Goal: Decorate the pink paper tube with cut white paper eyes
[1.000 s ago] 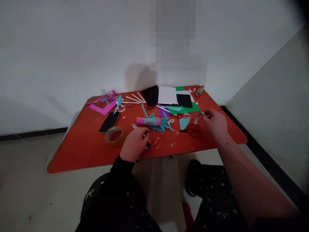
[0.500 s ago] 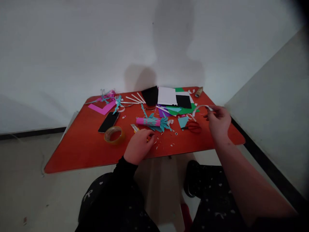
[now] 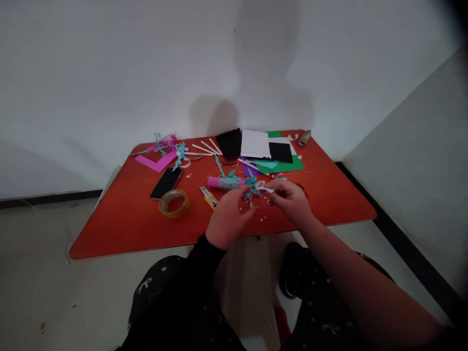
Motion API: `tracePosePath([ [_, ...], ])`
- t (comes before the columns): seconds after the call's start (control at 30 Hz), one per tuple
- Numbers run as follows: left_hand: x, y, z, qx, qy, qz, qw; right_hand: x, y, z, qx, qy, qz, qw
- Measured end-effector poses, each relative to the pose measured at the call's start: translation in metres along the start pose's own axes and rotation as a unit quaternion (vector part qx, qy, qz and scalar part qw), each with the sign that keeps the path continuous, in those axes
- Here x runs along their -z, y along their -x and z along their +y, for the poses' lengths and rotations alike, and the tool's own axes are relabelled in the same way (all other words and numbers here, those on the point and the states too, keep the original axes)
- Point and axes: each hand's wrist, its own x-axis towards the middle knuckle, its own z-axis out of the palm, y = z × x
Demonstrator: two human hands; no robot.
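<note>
My right hand (image 3: 291, 200) pinches a strip of white paper (image 3: 263, 188) over the front middle of the red table (image 3: 120, 222). Facing it, my left hand (image 3: 231, 214) has its thumb and fingers apart, with nothing between them. Just behind the hands lies a pink paper tube (image 3: 215, 182) wrapped in fringed turquoise paper (image 3: 230, 181). A yellow box cutter (image 3: 208, 197) rests left of my left hand, partly hidden by it. The scissors are mostly covered by my right hand.
On the left are a roll of tape (image 3: 174, 204) and a black phone (image 3: 165, 183). White sticks (image 3: 204, 147), a white sheet (image 3: 255, 144), black paper (image 3: 281, 152) and green paper (image 3: 292, 165) lie toward the wall. A cardboard tube (image 3: 304, 138) stands at the back right.
My right hand has moved left with the paper strip, from the table's right side to the middle. My left hand has shifted right and opened its fingers, uncovering more of the box cutter.
</note>
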Motion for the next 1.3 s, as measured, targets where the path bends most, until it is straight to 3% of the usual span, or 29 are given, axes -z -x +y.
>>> tracePosePath([
  [0.1, -0.005, -0.004, 0.005, 0.007, -0.03, -0.014, 0.999, -0.005, 0.0, -0.005, 0.028, 0.048, -0.003, 0.998],
  [0.3, -0.01, -0.009, 0.011, 0.002, -0.052, 0.016, 0.999, 0.002, 0.0, -0.005, 0.04, 0.127, 0.033, 0.991],
  [0.5, -0.019, -0.012, 0.027, -0.01, -0.122, -0.01, 0.992, 0.008, 0.005, -0.01, 0.104, 0.277, 0.063, 0.953],
  [0.67, -0.013, -0.03, 0.029, 0.02, -0.033, 0.015, 0.999, 0.027, -0.002, -0.018, 0.093, 0.294, 0.075, 0.948],
  [0.8, 0.002, -0.08, 0.037, 0.056, 0.077, 0.049, 0.994, 0.052, -0.013, -0.016, 0.058, 0.306, 0.1, 0.945],
  [0.93, 0.013, -0.162, 0.06, 0.056, 0.169, 0.027, 0.984, 0.071, -0.021, -0.01, 0.042, 0.336, 0.107, 0.935],
  [1.0, 0.013, -0.201, 0.069, 0.036, 0.153, 0.027, 0.987, 0.075, -0.023, -0.007, 0.041, 0.316, 0.109, 0.942],
  [1.1, 0.011, -0.234, 0.073, -0.047, -0.006, 0.023, 0.999, 0.077, -0.024, -0.004, 0.044, 0.257, 0.113, 0.959],
  [1.2, 0.008, -0.226, 0.07, -0.077, -0.059, 0.025, 0.995, 0.075, -0.025, -0.004, 0.051, 0.209, 0.12, 0.969],
  [1.3, 0.003, -0.186, 0.067, -0.069, -0.034, 0.019, 0.997, 0.071, -0.025, -0.006, 0.057, 0.15, 0.105, 0.981],
])
